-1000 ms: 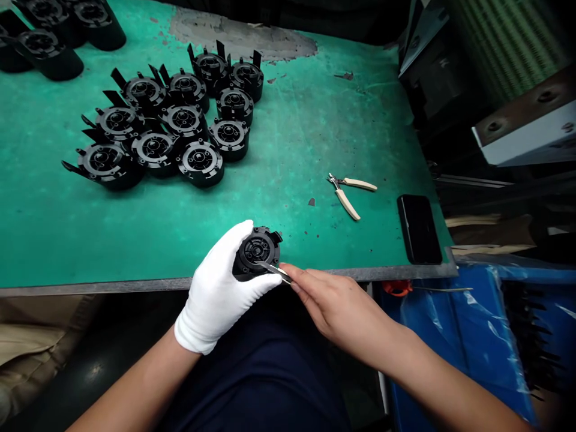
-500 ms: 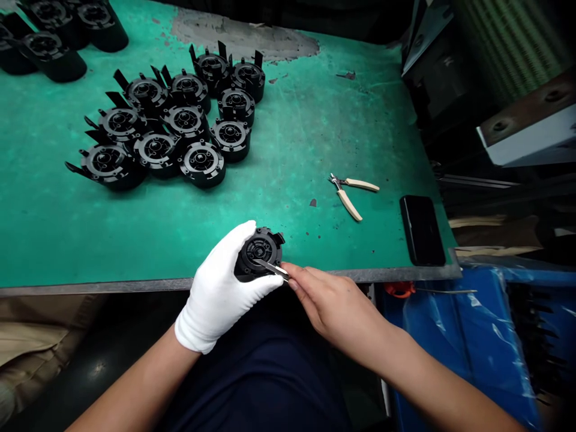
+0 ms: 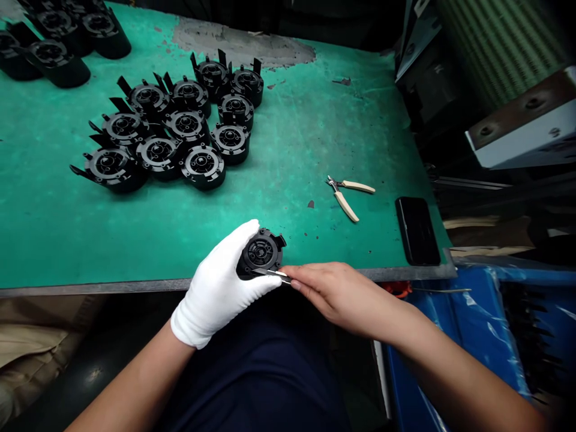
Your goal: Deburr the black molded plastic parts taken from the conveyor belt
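Observation:
My left hand (image 3: 220,291), in a white glove, is wrapped round a round black plastic part (image 3: 261,254) held just above the near edge of the green table (image 3: 292,138). My right hand (image 3: 335,291), bare, pinches a thin metal blade (image 3: 269,273) whose tip rests against the lower rim of that part. Both hands hover over my lap in front of the table edge.
Several matching black parts (image 3: 180,129) cluster at the table's left middle, with more (image 3: 54,39) at the far left corner. Cream-handled cutters (image 3: 348,195) and a black phone (image 3: 417,230) lie at the right. A blue plastic-lined bin (image 3: 472,324) stands lower right; machinery fills the right side.
The blade tip has slid from the part's face down to its lower rim, lying flatter. My right hand has shifted slightly with it; the left hand keeps its hold.

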`<state>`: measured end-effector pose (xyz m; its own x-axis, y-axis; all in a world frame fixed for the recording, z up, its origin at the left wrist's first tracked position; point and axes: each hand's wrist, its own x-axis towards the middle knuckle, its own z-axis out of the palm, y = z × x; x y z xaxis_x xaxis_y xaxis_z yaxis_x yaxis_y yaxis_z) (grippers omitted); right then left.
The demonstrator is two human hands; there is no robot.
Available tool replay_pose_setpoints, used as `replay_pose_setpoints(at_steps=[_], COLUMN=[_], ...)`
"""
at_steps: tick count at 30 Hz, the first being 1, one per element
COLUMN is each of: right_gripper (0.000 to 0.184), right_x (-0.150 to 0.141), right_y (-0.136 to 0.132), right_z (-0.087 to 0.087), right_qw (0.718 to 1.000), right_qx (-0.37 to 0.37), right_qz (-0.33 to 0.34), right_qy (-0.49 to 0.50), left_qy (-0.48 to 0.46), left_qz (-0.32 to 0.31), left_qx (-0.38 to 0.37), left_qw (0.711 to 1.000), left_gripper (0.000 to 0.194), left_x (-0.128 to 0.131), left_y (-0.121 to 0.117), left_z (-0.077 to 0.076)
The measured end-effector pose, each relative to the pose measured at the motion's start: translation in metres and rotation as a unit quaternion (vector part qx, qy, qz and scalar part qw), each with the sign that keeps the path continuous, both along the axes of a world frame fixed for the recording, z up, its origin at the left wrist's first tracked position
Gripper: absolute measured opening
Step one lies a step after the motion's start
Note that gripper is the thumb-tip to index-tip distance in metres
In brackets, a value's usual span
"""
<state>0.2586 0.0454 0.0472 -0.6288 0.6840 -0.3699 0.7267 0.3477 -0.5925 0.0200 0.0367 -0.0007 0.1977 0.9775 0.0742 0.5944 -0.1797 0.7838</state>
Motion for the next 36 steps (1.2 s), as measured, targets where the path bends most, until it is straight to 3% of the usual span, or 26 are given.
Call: replay_pose_setpoints(at_steps=[2, 4, 7, 9, 13, 19, 24, 29, 36], right_gripper=[0.036, 0.036, 0.036, 0.037, 0.038, 0.035, 0.035, 0.035, 0.035], right_x=[0.005, 0.013, 0.027, 0.032, 0.026, 0.019, 0.022, 0.018, 0.016], right_y=[0.004, 0.005, 0.005, 0.004, 0.005, 0.012, 0.018, 0.016, 0.008], right_z=[0.003, 0.007, 0.010, 0.009, 0.003, -0.002, -0.004, -0.007, -0.008], right_qw=[1.000, 0.998, 0.993, 0.992, 0.993, 0.995, 0.991, 0.977, 0.980], right_qx=[-0.002, -0.001, 0.000, 0.001, 0.016, 0.087, 0.131, 0.197, 0.183], right_qz=[-0.011, -0.045, -0.097, -0.111, -0.104, -0.051, 0.000, -0.040, -0.062], right_qy=[0.015, 0.043, 0.061, 0.059, 0.046, 0.010, -0.031, -0.070, -0.052], left_qy=[0.000, -0.004, -0.037, -0.058, 0.011, 0.005, 0.013, 0.014, 0.021], left_qz=[-0.041, -0.045, 0.059, 0.086, 0.052, -0.049, -0.049, -0.038, 0.008], left_qx=[-0.015, 0.008, 0.060, 0.044, 0.027, 0.028, 0.025, 0.042, 0.060], left_qw=[0.999, 0.999, 0.996, 0.994, 0.998, 0.998, 0.998, 0.998, 0.998], left_gripper=[0.091, 0.076, 0.054, 0.063, 0.098, 0.091, 0.088, 0.088, 0.085], left_x=[-0.009, -0.022, -0.040, -0.044, -0.027, -0.003, -0.004, 0.001, 0.011], left_y=[0.008, 0.015, 0.018, 0.017, 0.011, 0.005, 0.004, 0.003, -0.003], left_z=[0.005, 0.007, 0.006, 0.004, 0.002, 0.003, 0.001, 0.000, -0.001])
